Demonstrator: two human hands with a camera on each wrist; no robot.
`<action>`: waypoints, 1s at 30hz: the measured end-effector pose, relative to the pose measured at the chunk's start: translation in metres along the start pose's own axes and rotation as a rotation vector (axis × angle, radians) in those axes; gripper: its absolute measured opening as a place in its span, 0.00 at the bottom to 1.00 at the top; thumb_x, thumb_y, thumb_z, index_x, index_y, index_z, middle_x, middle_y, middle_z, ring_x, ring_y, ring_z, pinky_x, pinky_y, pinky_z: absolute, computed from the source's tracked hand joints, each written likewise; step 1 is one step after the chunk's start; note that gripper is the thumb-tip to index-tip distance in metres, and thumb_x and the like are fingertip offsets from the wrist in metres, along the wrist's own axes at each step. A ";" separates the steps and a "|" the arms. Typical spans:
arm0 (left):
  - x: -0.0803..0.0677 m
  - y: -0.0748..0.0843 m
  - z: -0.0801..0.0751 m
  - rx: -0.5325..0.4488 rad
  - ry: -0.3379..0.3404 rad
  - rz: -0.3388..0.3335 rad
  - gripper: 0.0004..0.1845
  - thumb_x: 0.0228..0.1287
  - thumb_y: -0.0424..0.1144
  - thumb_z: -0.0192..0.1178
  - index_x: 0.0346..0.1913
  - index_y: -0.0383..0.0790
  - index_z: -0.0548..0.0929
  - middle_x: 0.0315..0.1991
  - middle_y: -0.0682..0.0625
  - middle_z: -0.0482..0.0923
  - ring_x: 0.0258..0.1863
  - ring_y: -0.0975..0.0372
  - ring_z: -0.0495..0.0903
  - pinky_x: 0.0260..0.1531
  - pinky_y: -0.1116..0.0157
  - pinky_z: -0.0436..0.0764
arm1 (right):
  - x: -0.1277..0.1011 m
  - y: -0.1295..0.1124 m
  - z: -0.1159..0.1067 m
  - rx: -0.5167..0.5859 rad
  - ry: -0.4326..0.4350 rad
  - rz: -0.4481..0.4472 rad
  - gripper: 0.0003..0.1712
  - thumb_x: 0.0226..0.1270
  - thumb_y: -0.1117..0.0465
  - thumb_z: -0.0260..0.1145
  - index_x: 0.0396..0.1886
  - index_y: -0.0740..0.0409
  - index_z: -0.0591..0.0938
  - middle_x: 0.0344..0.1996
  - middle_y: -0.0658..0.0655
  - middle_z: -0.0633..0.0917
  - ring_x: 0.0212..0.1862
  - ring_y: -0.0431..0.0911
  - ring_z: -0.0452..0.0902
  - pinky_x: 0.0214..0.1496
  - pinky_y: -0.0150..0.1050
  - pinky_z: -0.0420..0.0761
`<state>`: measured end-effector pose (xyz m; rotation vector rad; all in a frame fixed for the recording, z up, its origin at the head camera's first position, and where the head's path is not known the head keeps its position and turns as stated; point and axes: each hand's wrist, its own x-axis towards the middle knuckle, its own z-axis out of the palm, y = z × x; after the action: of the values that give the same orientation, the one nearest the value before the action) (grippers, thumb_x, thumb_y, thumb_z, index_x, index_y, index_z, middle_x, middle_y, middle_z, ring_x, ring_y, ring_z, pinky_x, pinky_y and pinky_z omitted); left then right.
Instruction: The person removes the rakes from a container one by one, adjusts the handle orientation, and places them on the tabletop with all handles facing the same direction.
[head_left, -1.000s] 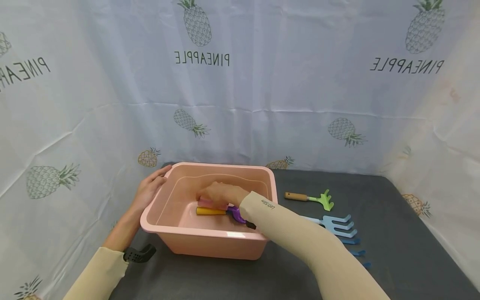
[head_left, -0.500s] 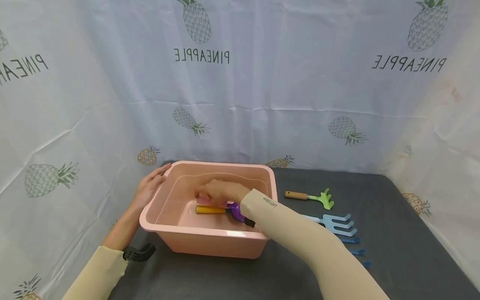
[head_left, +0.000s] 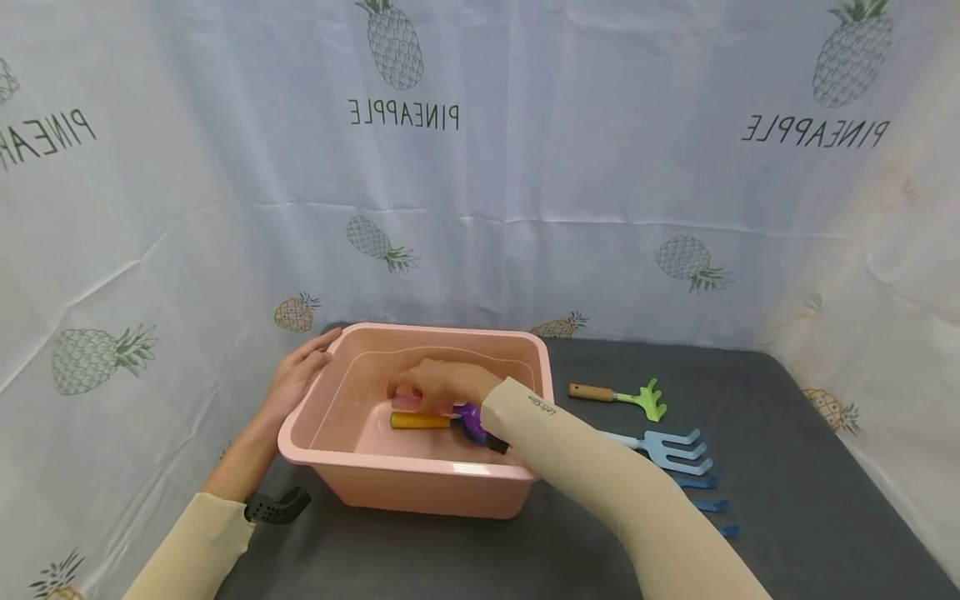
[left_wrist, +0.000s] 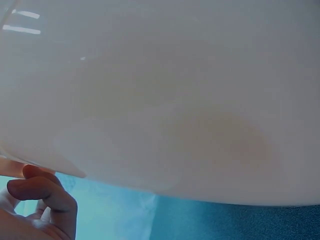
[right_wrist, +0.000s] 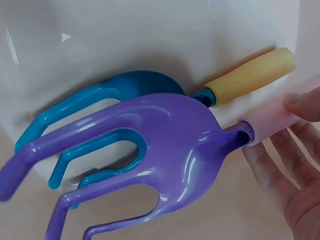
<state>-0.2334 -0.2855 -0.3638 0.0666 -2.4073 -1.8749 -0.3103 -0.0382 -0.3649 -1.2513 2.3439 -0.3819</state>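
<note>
One white pineapple-printed cloth (head_left: 480, 175) hangs behind a dark grey tabletop (head_left: 360, 558). On it: rectangular, glossy pink basin (head_left: 431, 493). Left hand (head_left: 294, 382) at basin's left rim, fingers bent, gripping the lip. Right hand (head_left: 441, 386) inside basin, thumb and fingers round the pink handle of a glossy purple hand rake (right_wrist: 172, 132). Glossy blue hand rake with yellow handle (right_wrist: 150, 82) also inside basin, partly beneath the purple one; contact between them unclear. Right of basin: pale blue hand rake (head_left: 667, 450), three darker blue prongs (head_left: 697, 482) beside it, and, farther back, a small lime-green hand rake with wooden handle (head_left: 648, 401).
</note>
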 end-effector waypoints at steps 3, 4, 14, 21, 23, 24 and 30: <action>0.001 -0.001 0.000 0.014 0.003 -0.013 0.29 0.79 0.43 0.50 0.79 0.42 0.66 0.72 0.45 0.73 0.46 0.82 0.78 0.46 0.80 0.80 | 0.000 -0.001 0.000 0.012 -0.016 0.016 0.22 0.73 0.59 0.66 0.64 0.40 0.81 0.44 0.52 0.81 0.42 0.44 0.76 0.35 0.31 0.81; 0.001 -0.001 0.000 0.021 0.007 -0.015 0.29 0.79 0.43 0.50 0.79 0.42 0.66 0.75 0.42 0.69 0.46 0.82 0.78 0.46 0.80 0.80 | -0.001 -0.002 0.000 0.018 -0.021 0.017 0.22 0.74 0.58 0.66 0.65 0.41 0.81 0.44 0.52 0.81 0.42 0.44 0.76 0.34 0.31 0.80; 0.000 0.001 0.000 0.022 -0.005 -0.014 0.29 0.80 0.42 0.49 0.80 0.42 0.65 0.79 0.40 0.63 0.47 0.84 0.76 0.46 0.82 0.78 | -0.003 -0.006 -0.003 -0.003 -0.041 -0.023 0.23 0.74 0.60 0.65 0.67 0.45 0.80 0.44 0.55 0.82 0.40 0.44 0.76 0.30 0.31 0.76; 0.000 0.001 0.000 0.029 -0.002 -0.023 0.29 0.80 0.42 0.49 0.80 0.43 0.65 0.79 0.41 0.63 0.47 0.85 0.75 0.46 0.83 0.77 | -0.004 -0.008 -0.007 -0.013 -0.035 -0.025 0.29 0.68 0.64 0.70 0.67 0.44 0.80 0.47 0.53 0.83 0.46 0.43 0.75 0.42 0.29 0.81; 0.001 0.001 0.000 0.026 -0.003 -0.025 0.29 0.80 0.43 0.49 0.80 0.43 0.65 0.79 0.41 0.63 0.47 0.85 0.75 0.46 0.82 0.78 | -0.004 -0.008 -0.008 -0.018 -0.031 -0.029 0.30 0.66 0.65 0.71 0.67 0.44 0.80 0.47 0.53 0.82 0.47 0.44 0.75 0.44 0.30 0.81; 0.001 0.002 0.000 0.023 -0.003 -0.025 0.29 0.80 0.43 0.49 0.80 0.43 0.65 0.79 0.40 0.64 0.47 0.85 0.76 0.46 0.82 0.78 | -0.004 -0.009 -0.009 -0.025 -0.031 -0.033 0.30 0.66 0.66 0.71 0.67 0.44 0.79 0.47 0.53 0.82 0.47 0.44 0.75 0.43 0.30 0.82; 0.000 0.003 0.001 0.012 0.000 -0.030 0.29 0.80 0.42 0.48 0.80 0.43 0.65 0.77 0.37 0.64 0.46 0.83 0.77 0.46 0.81 0.79 | -0.005 -0.008 -0.012 -0.019 -0.046 -0.030 0.33 0.64 0.68 0.70 0.67 0.41 0.79 0.46 0.53 0.82 0.45 0.44 0.76 0.37 0.31 0.83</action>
<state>-0.2333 -0.2839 -0.3613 0.1044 -2.4305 -1.8730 -0.3081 -0.0387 -0.3500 -1.2913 2.2974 -0.3380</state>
